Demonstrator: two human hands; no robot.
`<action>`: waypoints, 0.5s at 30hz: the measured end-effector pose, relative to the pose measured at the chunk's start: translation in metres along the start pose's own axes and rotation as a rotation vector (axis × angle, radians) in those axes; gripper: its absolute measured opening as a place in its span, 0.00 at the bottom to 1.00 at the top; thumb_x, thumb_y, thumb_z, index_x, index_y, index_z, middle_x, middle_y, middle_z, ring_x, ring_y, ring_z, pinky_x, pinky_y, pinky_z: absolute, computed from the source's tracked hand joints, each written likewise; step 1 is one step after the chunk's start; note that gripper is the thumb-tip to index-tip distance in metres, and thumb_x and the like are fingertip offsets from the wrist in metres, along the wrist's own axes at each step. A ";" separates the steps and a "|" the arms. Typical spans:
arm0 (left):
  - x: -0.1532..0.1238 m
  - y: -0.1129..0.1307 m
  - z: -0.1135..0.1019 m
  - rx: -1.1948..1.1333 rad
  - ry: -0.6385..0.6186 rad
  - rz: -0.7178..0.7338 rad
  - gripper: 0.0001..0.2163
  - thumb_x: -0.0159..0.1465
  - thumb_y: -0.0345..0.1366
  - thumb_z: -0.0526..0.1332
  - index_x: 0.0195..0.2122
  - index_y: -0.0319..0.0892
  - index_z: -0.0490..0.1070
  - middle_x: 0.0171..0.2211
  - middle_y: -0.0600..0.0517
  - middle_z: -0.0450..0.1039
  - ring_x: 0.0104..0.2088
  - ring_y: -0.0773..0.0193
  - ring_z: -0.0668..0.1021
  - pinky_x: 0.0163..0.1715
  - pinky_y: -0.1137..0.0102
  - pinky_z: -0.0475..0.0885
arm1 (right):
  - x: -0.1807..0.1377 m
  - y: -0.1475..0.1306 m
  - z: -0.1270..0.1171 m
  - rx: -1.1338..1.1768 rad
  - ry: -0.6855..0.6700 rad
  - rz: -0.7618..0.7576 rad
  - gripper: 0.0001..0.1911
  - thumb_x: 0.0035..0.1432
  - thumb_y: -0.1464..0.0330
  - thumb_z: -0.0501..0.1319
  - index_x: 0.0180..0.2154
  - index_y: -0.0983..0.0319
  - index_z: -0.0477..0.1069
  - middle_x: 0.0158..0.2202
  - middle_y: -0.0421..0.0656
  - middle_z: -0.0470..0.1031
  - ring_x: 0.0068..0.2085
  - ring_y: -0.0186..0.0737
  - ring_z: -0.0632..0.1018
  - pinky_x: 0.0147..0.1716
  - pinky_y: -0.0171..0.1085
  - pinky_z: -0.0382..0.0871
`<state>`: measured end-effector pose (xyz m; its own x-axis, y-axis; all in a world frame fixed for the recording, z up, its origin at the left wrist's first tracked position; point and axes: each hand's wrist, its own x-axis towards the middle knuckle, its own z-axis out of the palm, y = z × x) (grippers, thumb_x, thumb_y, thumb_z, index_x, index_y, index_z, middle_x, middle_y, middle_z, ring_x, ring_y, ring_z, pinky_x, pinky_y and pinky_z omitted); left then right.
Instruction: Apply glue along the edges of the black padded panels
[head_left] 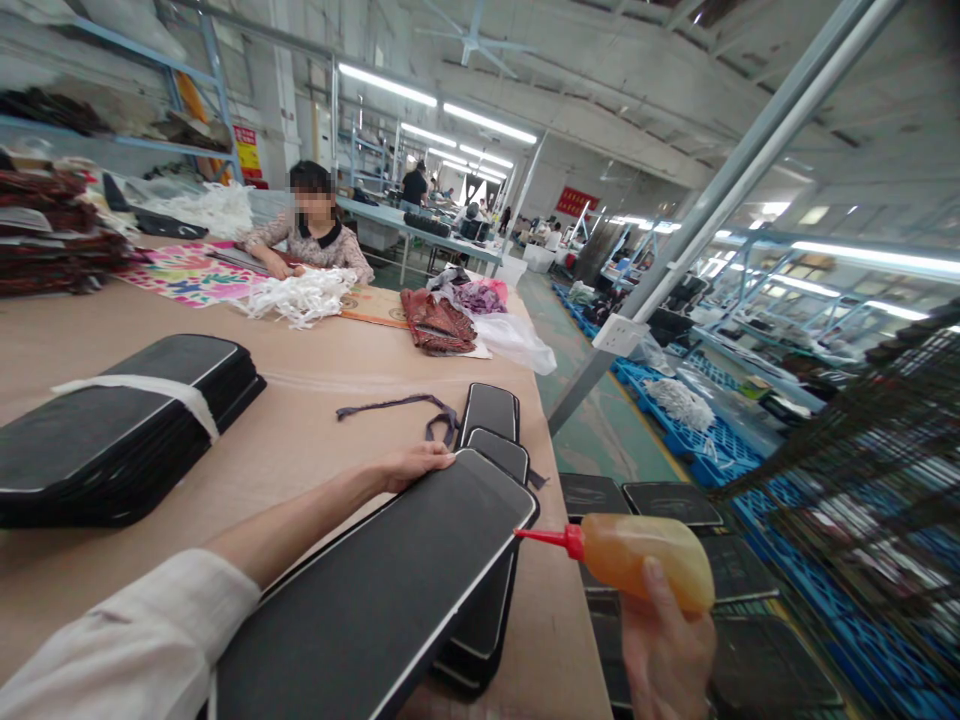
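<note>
My left hand pinches the far edge of a long black panel with rounded corners and a pale line near its rim. In my right hand is a squeeze bottle of amber liquid, lying sideways. Its red nozzle points left, and the tip is at the panel's right edge, on or close to the pale line. More black panels lie under and beyond the held one. A dark cloth strip lies just past my left hand.
A thick stack of black panels, tied with a white band, sits on the left of the brown table. Across it, a person works beside white strips. Dark panels lie below the right edge; a metal post rises there.
</note>
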<state>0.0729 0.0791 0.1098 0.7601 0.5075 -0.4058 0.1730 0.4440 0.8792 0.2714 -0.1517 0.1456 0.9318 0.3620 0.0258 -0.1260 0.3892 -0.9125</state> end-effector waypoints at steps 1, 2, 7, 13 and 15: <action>0.000 0.000 0.000 0.001 -0.002 0.002 0.24 0.41 0.51 0.68 0.29 0.41 0.60 0.20 0.59 0.66 0.21 0.71 0.68 0.21 0.76 0.61 | -0.001 0.000 0.000 -0.001 0.000 0.001 0.20 0.39 0.66 0.70 0.37 0.62 0.69 0.43 0.42 0.70 0.41 0.36 0.71 0.51 0.43 0.60; 0.000 0.000 0.001 0.003 -0.005 0.004 0.24 0.41 0.51 0.68 0.29 0.41 0.60 0.20 0.59 0.66 0.21 0.71 0.68 0.21 0.75 0.61 | -0.002 0.000 0.000 -0.002 0.000 0.002 0.20 0.39 0.66 0.70 0.36 0.63 0.69 0.43 0.42 0.70 0.41 0.36 0.71 0.51 0.42 0.61; 0.001 -0.002 0.002 0.001 -0.001 0.005 0.24 0.41 0.51 0.68 0.28 0.42 0.59 0.20 0.60 0.64 0.20 0.71 0.67 0.22 0.75 0.62 | -0.008 -0.002 0.001 0.004 -0.028 0.021 0.21 0.41 0.67 0.69 0.40 0.63 0.69 0.43 0.41 0.71 0.40 0.35 0.72 0.47 0.37 0.64; 0.005 -0.005 0.001 -0.009 0.023 -0.008 0.22 0.43 0.50 0.67 0.29 0.42 0.59 0.20 0.60 0.64 0.20 0.71 0.67 0.22 0.75 0.61 | -0.015 -0.007 0.007 0.031 -0.044 0.042 0.23 0.41 0.68 0.69 0.42 0.63 0.70 0.40 0.42 0.72 0.43 0.38 0.72 0.39 0.33 0.68; 0.007 -0.006 0.000 -0.003 0.030 -0.001 0.22 0.44 0.50 0.67 0.29 0.42 0.59 0.20 0.59 0.64 0.20 0.71 0.67 0.22 0.75 0.61 | -0.017 -0.007 0.007 0.037 -0.059 0.034 0.24 0.40 0.68 0.70 0.42 0.63 0.70 0.39 0.41 0.73 0.44 0.38 0.71 0.39 0.32 0.68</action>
<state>0.0773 0.0796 0.1019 0.7406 0.5291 -0.4142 0.1719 0.4467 0.8780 0.2543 -0.1546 0.1541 0.9054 0.4241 0.0199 -0.1707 0.4065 -0.8975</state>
